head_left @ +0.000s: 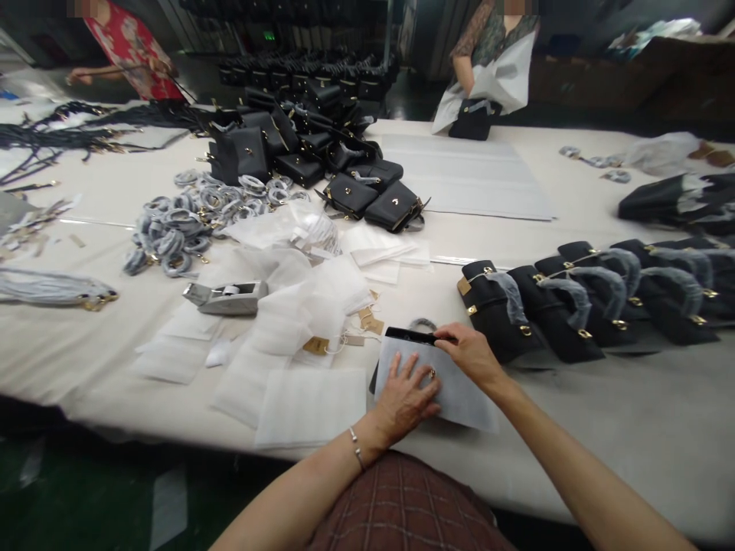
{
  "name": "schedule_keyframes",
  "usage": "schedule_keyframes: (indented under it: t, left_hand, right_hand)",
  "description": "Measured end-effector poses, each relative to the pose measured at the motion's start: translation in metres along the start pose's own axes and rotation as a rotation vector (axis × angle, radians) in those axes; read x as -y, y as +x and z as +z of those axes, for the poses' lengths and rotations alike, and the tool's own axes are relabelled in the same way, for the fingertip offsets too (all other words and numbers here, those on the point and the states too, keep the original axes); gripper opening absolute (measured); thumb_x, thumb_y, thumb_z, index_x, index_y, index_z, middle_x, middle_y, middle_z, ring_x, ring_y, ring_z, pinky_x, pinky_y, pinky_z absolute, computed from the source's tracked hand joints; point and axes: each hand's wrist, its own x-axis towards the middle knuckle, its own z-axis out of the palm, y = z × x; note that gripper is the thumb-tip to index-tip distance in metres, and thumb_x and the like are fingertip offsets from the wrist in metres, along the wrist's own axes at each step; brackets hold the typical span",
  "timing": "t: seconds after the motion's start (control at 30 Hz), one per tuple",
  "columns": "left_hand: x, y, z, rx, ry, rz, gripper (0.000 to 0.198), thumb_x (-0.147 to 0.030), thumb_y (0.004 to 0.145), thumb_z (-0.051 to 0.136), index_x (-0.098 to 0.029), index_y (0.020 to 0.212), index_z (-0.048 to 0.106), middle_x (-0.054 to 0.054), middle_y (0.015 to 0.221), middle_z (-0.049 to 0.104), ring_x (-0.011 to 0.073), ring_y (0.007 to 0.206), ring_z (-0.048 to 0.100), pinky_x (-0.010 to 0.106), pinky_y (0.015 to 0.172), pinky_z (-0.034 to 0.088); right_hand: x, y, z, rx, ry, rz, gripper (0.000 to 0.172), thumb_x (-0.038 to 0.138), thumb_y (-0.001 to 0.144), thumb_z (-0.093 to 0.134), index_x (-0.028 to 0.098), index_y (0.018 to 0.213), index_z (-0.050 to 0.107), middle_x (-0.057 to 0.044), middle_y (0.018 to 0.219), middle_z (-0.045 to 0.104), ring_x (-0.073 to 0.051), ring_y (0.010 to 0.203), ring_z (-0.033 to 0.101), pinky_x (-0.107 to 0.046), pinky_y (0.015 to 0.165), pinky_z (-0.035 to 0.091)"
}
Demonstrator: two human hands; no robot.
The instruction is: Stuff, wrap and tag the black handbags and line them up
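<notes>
Presently, at the table's point(602, 405) near edge, the left hand point(405, 398) is pressing open-palmed on a foam sheet point(466, 399) over a black handbag point(410, 334); the right hand point(468, 352) is pinching its rim. Wrapping seemingly midway; folding calls for tautness.

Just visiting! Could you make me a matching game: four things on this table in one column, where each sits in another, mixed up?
1. grey plastic tape dispenser
2. row of black leather handbags
3. white foam sheet
4. heap of grey wrapped coils

A. overlapped along the table's right side
B. under the flat left hand, covering a black bag
C. farther back, left of the dispenser
D. among loose white sheets, mid-table

Pairs: 1-D, 2-A, 3-B, 4-C
</notes>
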Motion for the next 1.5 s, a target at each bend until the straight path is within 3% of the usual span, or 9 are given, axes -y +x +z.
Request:
schedule_keyframes:
  t: [0.13, 0.27, 0.4, 0.6, 0.73, 1.0, 1.17, 1.33, 1.5]
  left_hand:
    - [0.000, 0.001, 0.000, -0.011, 0.008, 0.002, 0.043, -0.050, 0.090, 0.057, -0.028, 0.127, 0.052, 0.006, 0.134, 0.051, 0.0336, 0.138, 0.031, 0.063, 0.111, 0.027]
    - [0.002, 0.000, 0.003, -0.015, 0.004, 0.006, 0.042, -0.050, 0.091, 0.055, -0.028, 0.126, 0.052, 0.005, 0.134, 0.051, 0.0332, 0.139, 0.031, 0.064, 0.112, 0.027]
    - [0.001, -0.003, 0.006, -0.021, -0.019, 0.029, 0.043, -0.052, 0.092, 0.052, -0.026, 0.126, 0.052, 0.005, 0.133, 0.052, 0.0336, 0.138, 0.032, 0.065, 0.111, 0.028]
    - [0.001, -0.002, 0.010, -0.043, -0.030, 0.021, 0.049, -0.051, 0.087, 0.061, -0.025, 0.127, 0.049, 0.006, 0.133, 0.052, 0.0308, 0.135, 0.037, 0.061, 0.113, 0.027]
    - [0.003, -0.002, 0.018, -0.088, -0.064, -0.021, 0.056, -0.057, 0.082, 0.065, -0.015, 0.117, 0.051, 0.010, 0.127, 0.056, 0.0272, 0.131, 0.043, 0.054, 0.116, 0.027]
    - [0.003, 0.001, 0.021, -0.134, -0.072, -0.050, 0.045, -0.056, 0.085, 0.060, -0.016, 0.104, 0.054, 0.012, 0.111, 0.060, 0.0288, 0.124, 0.049, 0.052, 0.113, 0.033]
    - [0.004, 0.002, 0.017, -0.146, -0.062, -0.057, 0.052, -0.061, 0.078, 0.065, -0.015, 0.101, 0.054, 0.009, 0.104, 0.059, 0.0270, 0.108, 0.056, 0.050, 0.113, 0.034]
    - [0.004, 0.003, 0.018, -0.123, -0.093, -0.053, 0.056, -0.063, 0.074, 0.067, -0.017, 0.104, 0.054, 0.008, 0.104, 0.059, 0.0270, 0.107, 0.055, 0.053, 0.112, 0.034]
    - [0.006, 0.001, 0.016, -0.104, -0.105, -0.062, 0.059, -0.062, 0.073, 0.069, -0.017, 0.108, 0.054, 0.008, 0.105, 0.060, 0.0260, 0.106, 0.056, 0.054, 0.113, 0.032]
  right_hand:
    - [-0.007, 0.005, 0.007, -0.072, -0.090, -0.026, 0.017, 0.024, 0.081, 0.057, 0.020, 0.094, 0.068, -0.009, 0.099, 0.070, -0.025, 0.094, 0.063, -0.041, 0.091, 0.048]
    - [-0.001, 0.003, 0.004, -0.055, -0.149, -0.054, 0.013, 0.025, 0.084, 0.054, 0.021, 0.087, 0.067, -0.008, 0.091, 0.070, -0.024, 0.089, 0.063, -0.037, 0.087, 0.047]
    - [0.011, -0.027, 0.004, -0.001, -0.166, -0.120, 0.014, 0.025, 0.085, 0.053, 0.021, 0.088, 0.066, -0.007, 0.089, 0.069, -0.023, 0.086, 0.063, -0.035, 0.083, 0.047]
    - [0.011, -0.073, 0.026, -0.133, -0.126, -0.077, 0.019, 0.029, 0.089, 0.048, 0.020, 0.088, 0.065, -0.008, 0.089, 0.069, -0.025, 0.085, 0.064, -0.038, 0.081, 0.050]
    - [0.007, -0.089, 0.042, -0.195, -0.100, -0.046, 0.020, 0.031, 0.090, 0.048, 0.021, 0.093, 0.065, -0.008, 0.089, 0.069, -0.023, 0.083, 0.065, -0.037, 0.078, 0.052]
    - [0.005, -0.104, 0.060, -0.234, -0.093, -0.093, 0.020, 0.028, 0.093, 0.045, 0.023, 0.096, 0.064, -0.009, 0.098, 0.068, -0.024, 0.095, 0.064, -0.041, 0.088, 0.051]
    - [0.003, -0.102, 0.054, -0.109, -0.076, -0.077, 0.029, 0.031, 0.095, 0.040, 0.021, 0.105, 0.065, -0.011, 0.111, 0.067, -0.024, 0.106, 0.061, -0.041, 0.098, 0.047]
    - [-0.005, -0.078, 0.038, 0.058, -0.080, 0.042, 0.015, 0.028, 0.086, 0.051, 0.022, 0.089, 0.065, -0.005, 0.086, 0.067, -0.022, 0.081, 0.063, -0.039, 0.079, 0.050]
    - [-0.010, -0.066, 0.039, 0.142, -0.084, 0.024, 0.015, 0.027, 0.084, 0.051, 0.022, 0.090, 0.064, -0.003, 0.085, 0.065, -0.021, 0.081, 0.061, -0.035, 0.077, 0.049]
